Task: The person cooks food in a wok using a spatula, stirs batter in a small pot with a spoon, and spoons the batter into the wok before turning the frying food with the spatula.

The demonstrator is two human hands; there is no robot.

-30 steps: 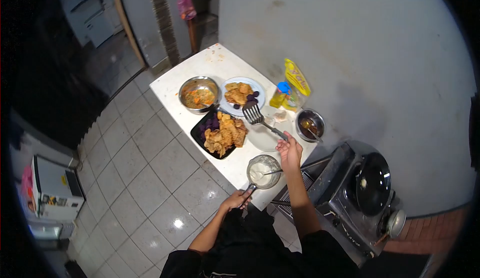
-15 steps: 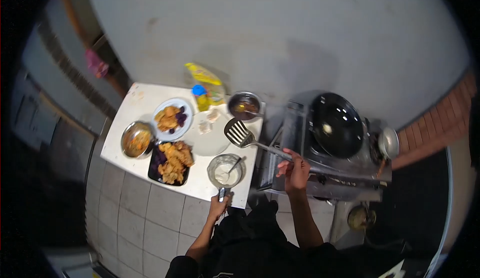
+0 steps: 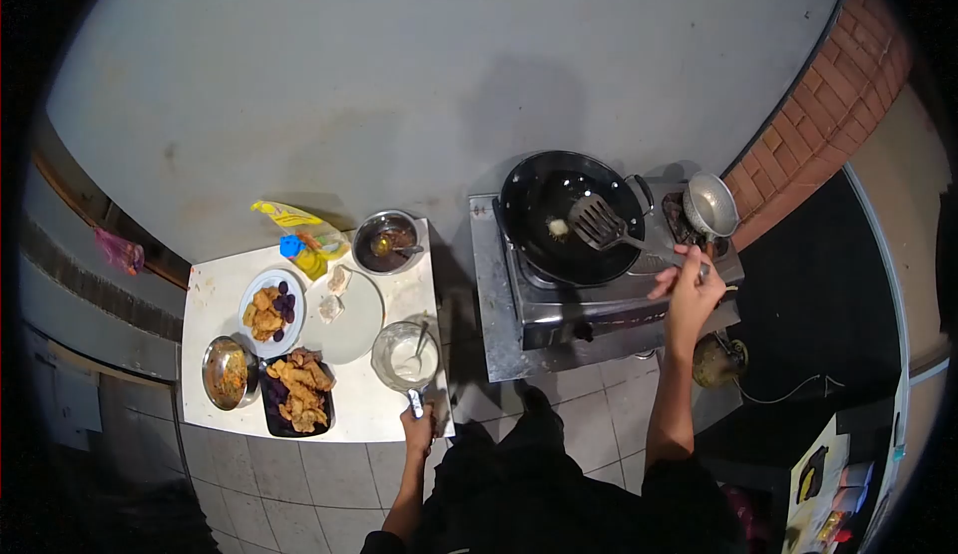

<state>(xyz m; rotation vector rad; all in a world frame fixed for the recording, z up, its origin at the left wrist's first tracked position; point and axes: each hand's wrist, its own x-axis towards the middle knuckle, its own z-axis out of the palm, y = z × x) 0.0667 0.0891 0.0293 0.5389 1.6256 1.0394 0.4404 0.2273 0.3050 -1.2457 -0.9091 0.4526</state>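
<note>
My right hand [image 3: 691, 279] is closed round the handle of a slotted spatula [image 3: 597, 223], whose dark head is over the black wok [image 3: 544, 180] on the stove. A small pale lump [image 3: 558, 227] lies in the wok, left of the spatula head. At the table's front edge my left hand [image 3: 417, 428] grips the handle of a saucepan [image 3: 378, 372]. White batter [image 3: 404, 362] and a spoon are inside the saucepan. Behind it and to its left, a round plate [image 3: 364, 329] holds two whitish coated pieces [image 3: 332, 306].
On the white table [image 3: 215, 289] are a plate of fried food [image 3: 261, 278], a black tray of fried pieces [image 3: 299, 394], a metal bowl [image 3: 227, 374], a yellow bottle [image 3: 307, 261] and a dark sauce bowl [image 3: 371, 225]. A metal strainer [image 3: 711, 205] sits right of the wok.
The view has turned toward the stove. My right hand has carried the spatula from above the table to over the wok. My left hand still holds the saucepan handle.
</note>
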